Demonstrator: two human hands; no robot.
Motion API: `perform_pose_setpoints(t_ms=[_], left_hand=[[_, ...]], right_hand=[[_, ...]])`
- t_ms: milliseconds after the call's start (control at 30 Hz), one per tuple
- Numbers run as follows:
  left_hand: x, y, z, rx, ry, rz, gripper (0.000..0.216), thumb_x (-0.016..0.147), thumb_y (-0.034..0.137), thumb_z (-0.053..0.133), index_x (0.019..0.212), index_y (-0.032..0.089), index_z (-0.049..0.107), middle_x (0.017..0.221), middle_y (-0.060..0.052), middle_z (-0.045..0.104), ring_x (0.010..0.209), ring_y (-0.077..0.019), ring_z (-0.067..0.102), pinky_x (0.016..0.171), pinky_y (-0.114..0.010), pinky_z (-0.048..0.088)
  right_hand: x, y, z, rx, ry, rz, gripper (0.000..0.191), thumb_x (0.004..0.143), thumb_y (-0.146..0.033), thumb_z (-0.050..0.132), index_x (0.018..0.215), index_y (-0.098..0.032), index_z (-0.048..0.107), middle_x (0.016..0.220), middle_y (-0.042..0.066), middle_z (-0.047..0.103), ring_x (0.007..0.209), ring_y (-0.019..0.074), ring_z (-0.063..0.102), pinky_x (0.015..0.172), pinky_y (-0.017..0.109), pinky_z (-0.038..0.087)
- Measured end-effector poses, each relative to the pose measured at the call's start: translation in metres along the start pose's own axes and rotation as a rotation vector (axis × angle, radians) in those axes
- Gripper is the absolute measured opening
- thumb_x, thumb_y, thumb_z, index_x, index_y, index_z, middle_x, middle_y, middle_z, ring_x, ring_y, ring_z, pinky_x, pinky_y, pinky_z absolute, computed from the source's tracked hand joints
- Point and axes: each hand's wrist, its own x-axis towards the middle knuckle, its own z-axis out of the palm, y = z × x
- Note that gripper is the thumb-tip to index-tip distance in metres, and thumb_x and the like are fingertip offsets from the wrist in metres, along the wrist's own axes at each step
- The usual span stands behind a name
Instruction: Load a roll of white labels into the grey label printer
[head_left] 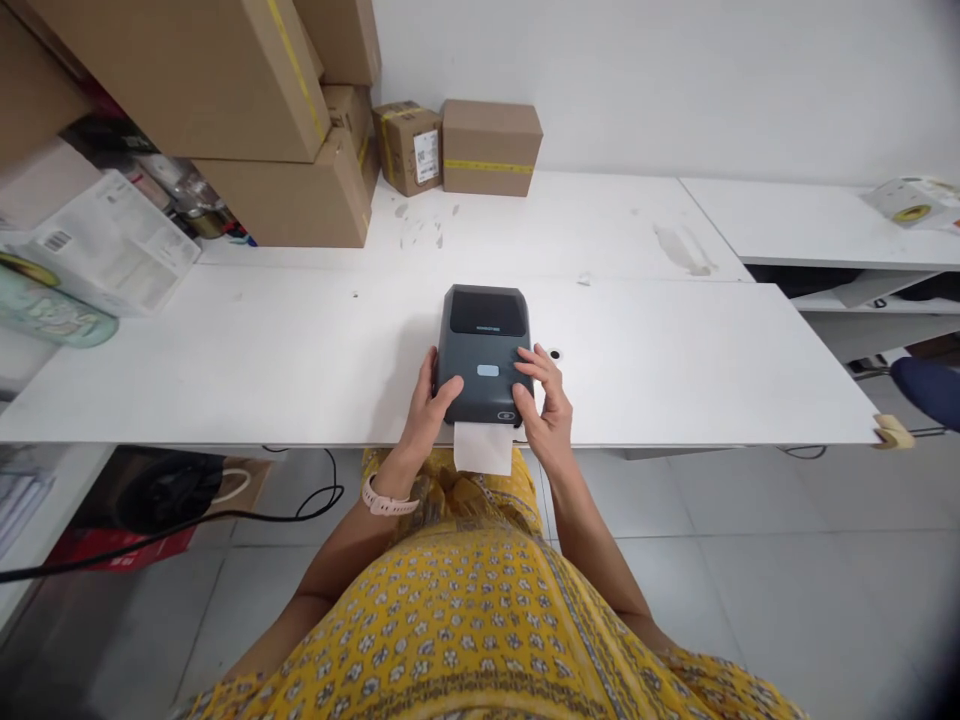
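Observation:
A dark grey label printer (484, 345) with a black window and a pale blue button rests near the front edge of the white table. White label paper (484, 448) sticks out of its front and hangs over the edge. My left hand (431, 405) grips the printer's left side, thumb on top and fingers along the side. On the opposite side, my right hand (547, 405) holds the right front corner, its thumb by the front and its bent fingertips on the top. The undersides of the fingers are partly hidden.
Large cardboard boxes (285, 200) are stacked at the back left. A small taped box (409, 150) and a wider carton (491, 150) stand by the wall. A white box (112, 235) and a green bottle (56, 305) are far left. A black cable (247, 517) hangs below.

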Motion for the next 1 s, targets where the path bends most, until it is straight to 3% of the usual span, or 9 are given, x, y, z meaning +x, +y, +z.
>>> perform_pose_setpoints(t_ms=[167, 267, 467, 533, 600, 667, 767, 867, 1000], left_hand=[[-0.001, -0.013, 0.0, -0.043, 0.001, 0.042, 0.083, 0.089, 0.055, 0.061, 0.159, 0.031, 0.022, 0.165, -0.01, 0.032, 0.148, -0.0314, 0.039, 0.116, -0.044, 0.044], [0.002, -0.016, 0.005, -0.033, 0.053, 0.129, 0.077, 0.09, 0.059, 0.059, 0.155, 0.031, 0.029, 0.163, -0.009, 0.035, 0.147, -0.0305, 0.04, 0.118, -0.043, 0.042], [-0.01, -0.01, 0.003, -0.003, 0.076, 0.094, 0.072, 0.089, 0.059, 0.061, 0.15, 0.032, 0.034, 0.16, -0.009, 0.038, 0.145, -0.0293, 0.041, 0.113, -0.042, 0.044], [-0.029, -0.011, -0.002, 0.042, 0.187, 0.072, 0.066, 0.088, 0.057, 0.062, 0.145, 0.031, 0.04, 0.154, -0.01, 0.044, 0.137, -0.0266, 0.048, 0.107, -0.039, 0.048], [-0.051, -0.014, -0.004, 0.087, 0.317, 0.035, 0.049, 0.089, 0.057, 0.061, 0.126, 0.026, 0.054, 0.128, -0.009, 0.061, 0.113, -0.0224, 0.061, 0.094, -0.036, 0.052], [-0.069, -0.019, -0.002, 0.094, 0.171, -0.085, 0.038, 0.088, 0.058, 0.06, 0.096, 0.021, 0.062, 0.094, -0.004, 0.065, 0.086, -0.0188, 0.062, 0.078, -0.032, 0.052], [-0.078, -0.021, 0.007, -0.004, -0.121, -0.287, 0.043, 0.079, 0.06, 0.068, 0.072, 0.018, 0.061, 0.07, -0.001, 0.06, 0.068, -0.0161, 0.056, 0.065, -0.03, 0.047], [-0.076, -0.015, 0.013, -0.143, -0.194, -0.398, 0.044, 0.072, 0.059, 0.075, 0.073, 0.016, 0.065, 0.067, -0.001, 0.061, 0.064, -0.015, 0.055, 0.063, -0.03, 0.045], [-0.075, -0.01, 0.009, -0.207, -0.248, -0.43, 0.047, 0.071, 0.06, 0.076, 0.083, 0.015, 0.069, 0.074, -0.004, 0.066, 0.067, -0.0152, 0.056, 0.064, -0.028, 0.044]], right_hand=[[-0.005, 0.009, 0.004, -0.027, -0.075, 0.055, 0.035, 0.102, -0.034, 0.042, 0.136, -0.031, 0.049, 0.158, 0.007, 0.044, 0.154, 0.0251, 0.03, 0.12, 0.059, 0.035], [-0.009, 0.01, 0.013, -0.025, -0.033, 0.059, 0.038, 0.101, -0.029, 0.038, 0.137, -0.033, 0.049, 0.16, 0.005, 0.041, 0.154, 0.0248, 0.03, 0.12, 0.059, 0.035], [-0.009, 0.005, 0.017, -0.15, 0.008, 0.02, 0.036, 0.102, -0.026, 0.032, 0.116, -0.031, 0.064, 0.14, 0.004, 0.062, 0.152, 0.025, 0.034, 0.12, 0.064, 0.03], [-0.008, 0.006, 0.014, -0.142, 0.001, -0.009, 0.035, 0.101, -0.026, 0.033, 0.114, -0.031, 0.066, 0.135, 0.003, 0.066, 0.151, 0.0237, 0.036, 0.122, 0.061, 0.028], [-0.007, 0.007, 0.014, -0.108, 0.008, -0.033, 0.035, 0.101, -0.026, 0.034, 0.114, -0.031, 0.066, 0.132, 0.003, 0.067, 0.15, 0.0233, 0.038, 0.122, 0.059, 0.028], [-0.006, 0.008, 0.014, -0.069, 0.028, -0.036, 0.035, 0.101, -0.026, 0.034, 0.112, -0.03, 0.067, 0.131, 0.004, 0.067, 0.149, 0.0234, 0.038, 0.121, 0.058, 0.031], [-0.007, 0.007, 0.017, -0.048, 0.05, -0.005, 0.035, 0.101, -0.027, 0.033, 0.11, -0.03, 0.067, 0.131, 0.003, 0.067, 0.15, 0.0231, 0.036, 0.12, 0.058, 0.031], [-0.007, 0.007, 0.017, -0.067, 0.039, -0.017, 0.034, 0.102, -0.028, 0.033, 0.109, -0.029, 0.066, 0.131, 0.004, 0.066, 0.149, 0.0237, 0.037, 0.12, 0.058, 0.031], [-0.006, 0.009, 0.016, -0.079, 0.027, -0.065, 0.035, 0.102, -0.026, 0.033, 0.112, -0.028, 0.066, 0.131, 0.005, 0.067, 0.148, 0.0229, 0.038, 0.12, 0.056, 0.031]])
